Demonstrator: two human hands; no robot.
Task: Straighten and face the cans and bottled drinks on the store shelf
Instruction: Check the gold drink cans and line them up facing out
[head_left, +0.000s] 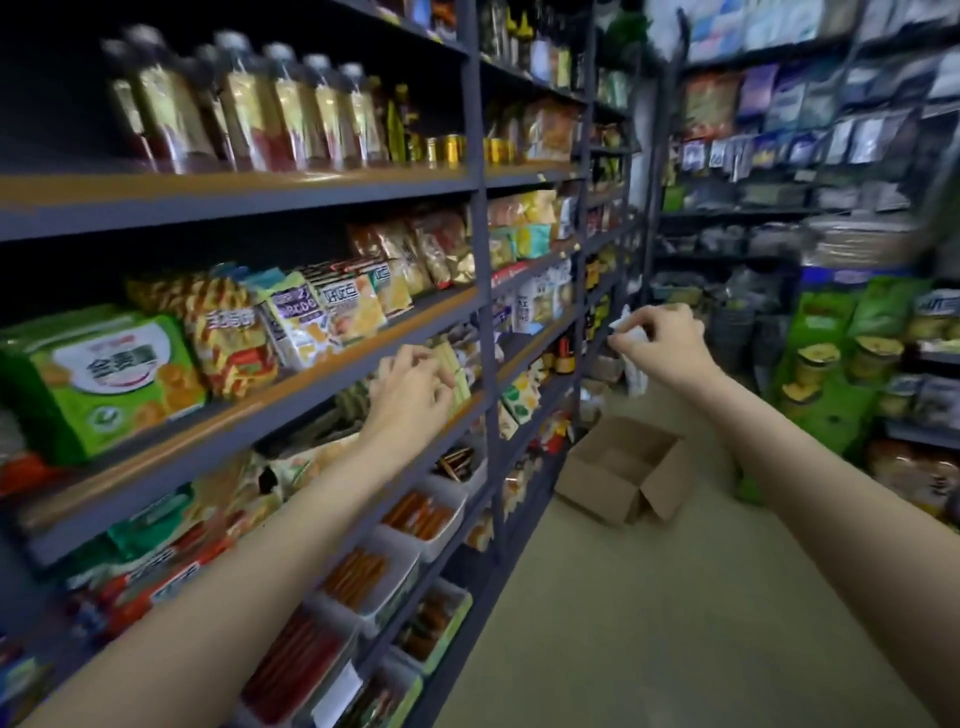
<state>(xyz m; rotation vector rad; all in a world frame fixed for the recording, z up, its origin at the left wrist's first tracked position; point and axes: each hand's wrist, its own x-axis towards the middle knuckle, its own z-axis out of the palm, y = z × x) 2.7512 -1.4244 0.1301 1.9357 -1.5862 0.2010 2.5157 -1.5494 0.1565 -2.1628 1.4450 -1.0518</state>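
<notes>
We judge little done: our left hand (410, 387) curls near snack packs, right hand (662, 340) pinches a white scrap (626, 325); bottles (249, 111) and cans (449, 149) far above wait untouched.

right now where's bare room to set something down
Bare floor runs down the aisle, bordered by the open cardboard box. A bare strip of shelf edge lies before the bottles. The snack shelves below are packed tight.

Two hands (410, 387); one open cardboard box (626, 467); seven capped bottles (249, 111) visible.
</notes>
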